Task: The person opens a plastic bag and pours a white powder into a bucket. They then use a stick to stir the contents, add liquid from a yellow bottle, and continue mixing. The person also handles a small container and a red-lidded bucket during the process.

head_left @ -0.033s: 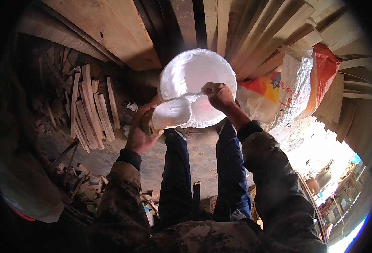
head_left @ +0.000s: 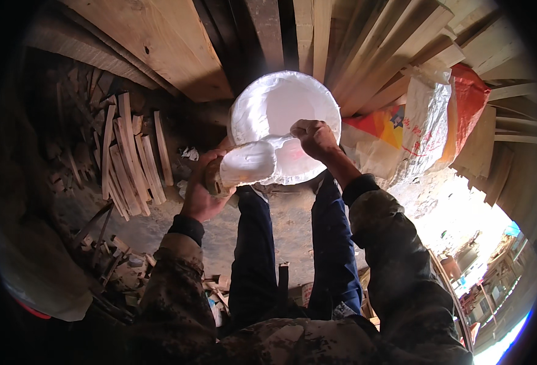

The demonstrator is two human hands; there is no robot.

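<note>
A round white bucket (head_left: 239, 115) stands in front of me between my feet, with a smooth white substance inside. My left hand (head_left: 200, 198) is closed around a container (head_left: 248, 163) with a brownish outer side and a white, coated open face. It lies tilted over the near left part of the bucket's rim. Above the bucket, my right hand (head_left: 317, 140) is closed on a thin white-coated tool (head_left: 279, 139), whose tip reaches the container's edge. Most of that tool is hidden by the fist, so its kind cannot be made out.
Long wooden boards (head_left: 153, 45) lean beyond the bucket. Thin wood strips (head_left: 128, 164) lie stacked at left, with wood scraps (head_left: 131, 267) nearer me. A white and red woven sack (head_left: 426, 121) rests at right. Bright sunlight falls on the ground (head_left: 448, 207).
</note>
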